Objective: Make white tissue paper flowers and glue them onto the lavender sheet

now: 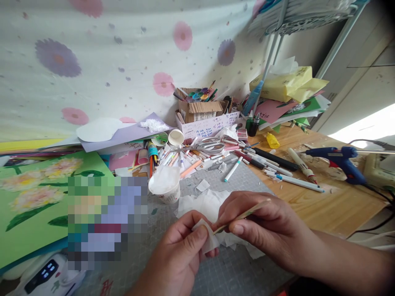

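Between the thumb and fingers of my left hand (182,242) is a small piece of thin white paper (210,243). My right hand (271,230) grips a flat wooden stick (250,211), its lower tip against the paper. Both hands meet over the grey cutting mat (135,275). Behind and partly under them lies a heap of white tissue sheets (202,202). Just beyond my left hand stands a paper cup (171,194) with white material across its mouth. Whether anything coats the stick's tip cannot be made out.
Markers, scissors (210,144) and paper scraps crowd the back, before a cardboard box (200,110). On the right, a blue glue gun (336,154) rests on the wooden table (348,205). At left lies a green sheet with paper flowers (33,222), near a white device with a display (46,275).
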Available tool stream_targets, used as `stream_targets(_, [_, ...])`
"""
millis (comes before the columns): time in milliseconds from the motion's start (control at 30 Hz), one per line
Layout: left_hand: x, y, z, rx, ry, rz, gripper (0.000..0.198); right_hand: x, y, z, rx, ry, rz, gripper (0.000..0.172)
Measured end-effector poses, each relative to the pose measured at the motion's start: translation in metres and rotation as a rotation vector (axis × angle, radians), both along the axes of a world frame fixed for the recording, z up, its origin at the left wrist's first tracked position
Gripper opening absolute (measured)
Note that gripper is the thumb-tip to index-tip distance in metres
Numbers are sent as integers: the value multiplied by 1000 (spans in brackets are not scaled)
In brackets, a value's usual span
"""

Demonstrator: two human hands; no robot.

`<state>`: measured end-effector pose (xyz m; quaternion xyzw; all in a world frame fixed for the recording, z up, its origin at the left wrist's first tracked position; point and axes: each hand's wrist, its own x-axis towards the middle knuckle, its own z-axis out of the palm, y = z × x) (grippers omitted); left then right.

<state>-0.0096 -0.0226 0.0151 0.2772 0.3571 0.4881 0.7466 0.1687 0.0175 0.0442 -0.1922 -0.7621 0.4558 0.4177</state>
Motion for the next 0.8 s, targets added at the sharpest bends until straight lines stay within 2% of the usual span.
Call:
stream_targets(167, [-1,0,0,10,50,41,20,-1,0,0,57,-31,-6,8])
stream_targets(333, [0,0,-2,46,138,51,19,-5,0,0,45,-6,3,9])
stream_targets(433, [-3,0,-3,108,327,174,21,-4,-1,-1,35,-10,-31,10])
stream_targets(533, [-8,-3,-2,266,584,282,18,-2,-4,-2,-22,-10,-82,10])
stream_targets(667, [-10,-7,4,514,762,168,22,2,-10,-2,-49,-32,-122,11])
stream_targets(800, [-8,-6,6,529,850,25,13,2,-15,-2,7,-105,-123,12])
